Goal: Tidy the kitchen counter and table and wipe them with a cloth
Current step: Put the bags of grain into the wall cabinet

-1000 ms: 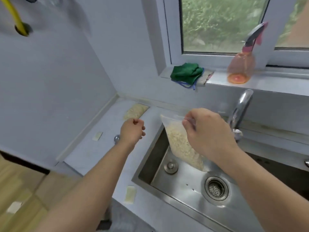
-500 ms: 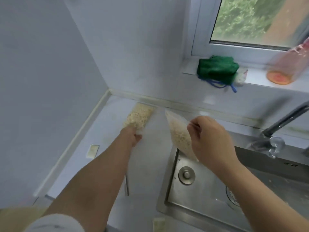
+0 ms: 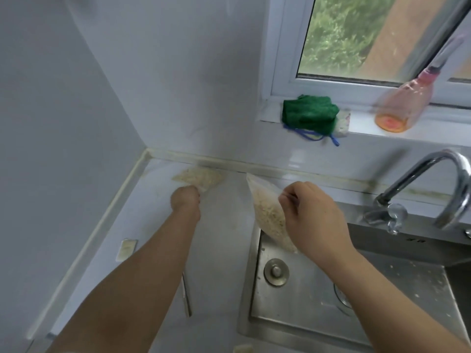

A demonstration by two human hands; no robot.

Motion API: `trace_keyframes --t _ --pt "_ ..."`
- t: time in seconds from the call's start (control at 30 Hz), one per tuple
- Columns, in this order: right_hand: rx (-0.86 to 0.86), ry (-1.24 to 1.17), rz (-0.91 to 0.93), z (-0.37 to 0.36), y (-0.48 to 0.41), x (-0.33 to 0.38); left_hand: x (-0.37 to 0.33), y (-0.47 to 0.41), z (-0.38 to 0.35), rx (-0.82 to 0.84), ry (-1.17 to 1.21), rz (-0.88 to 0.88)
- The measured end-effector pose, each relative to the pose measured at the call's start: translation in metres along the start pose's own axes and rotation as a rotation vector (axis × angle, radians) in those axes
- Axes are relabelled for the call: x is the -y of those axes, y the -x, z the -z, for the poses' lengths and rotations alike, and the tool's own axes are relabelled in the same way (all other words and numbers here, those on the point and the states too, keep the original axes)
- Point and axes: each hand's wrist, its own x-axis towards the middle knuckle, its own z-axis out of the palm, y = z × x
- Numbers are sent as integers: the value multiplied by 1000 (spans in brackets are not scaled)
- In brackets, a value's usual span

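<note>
The fingers of the left hand (image 3: 185,200) are curled tight on the near corner of the flat bag (image 3: 197,177). This is a clear bag of pale grains. It lies on the counter (image 3: 142,225) close to the back wall, at 12 o'clock from the hand. The fingers of the right hand (image 3: 311,215) are bunched and pinch the top edge of the hanging bag (image 3: 267,212), a second clear bag of the same grains. It hangs at 9 o'clock from that hand, over the left rim of the sink (image 3: 382,289).

The green cloth (image 3: 309,114) sits folded on the window sill (image 3: 362,138), at 12 o'clock from the right hand and well apart from both hands. A pink spray bottle (image 3: 400,108) stands at 3 o'clock from the cloth. The tap (image 3: 433,179) is at 3 o'clock from the right hand.

This looks like the tidy-up step: picking the bags up off the counter. No wiping has begun, as the cloth is untouched. Next, the left hand needs to lift its bag by that corner without spilling. Then both bags need a place to go, so a hand is free for the cloth.
</note>
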Motion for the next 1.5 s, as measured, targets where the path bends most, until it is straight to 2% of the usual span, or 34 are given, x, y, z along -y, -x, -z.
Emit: trace_keyframes --t 0.13,0.23,0.3,0.43,0.67,0.87,1.0,1.1,1.27,1.5 --pt "-60 -4 -23 18 6 -5 -40 31 -15 -72 -246 -302" --pt "-108 -28 -14 38 11 -12 -65 64 -17 -125 -433 -464" --pt "-150 -32 4 54 16 -16 -79 91 -16 -122 -471 -571" --pt "-229 -38 48 93 33 -26 -92 158 -13 -43 -408 -823" --pt "-439 -94 121 163 75 -43 -124 285 -10 225 -657 -1384" --pt "-739 -109 123 234 131 -59 -118 391 -37 454 -711 -1566" --pt "-792 -135 81 280 167 -73 -108 442 -60 581 -649 -1688" --pt "-930 -91 50 310 193 -88 -100 479 -82 685 -570 -1780" --pt "-980 -7 -23 352 237 -111 -82 546 -126 764 -517 -1902" --pt "-1051 22 -161 405 292 -143 -59 646 -161 1025 -430 -1965"
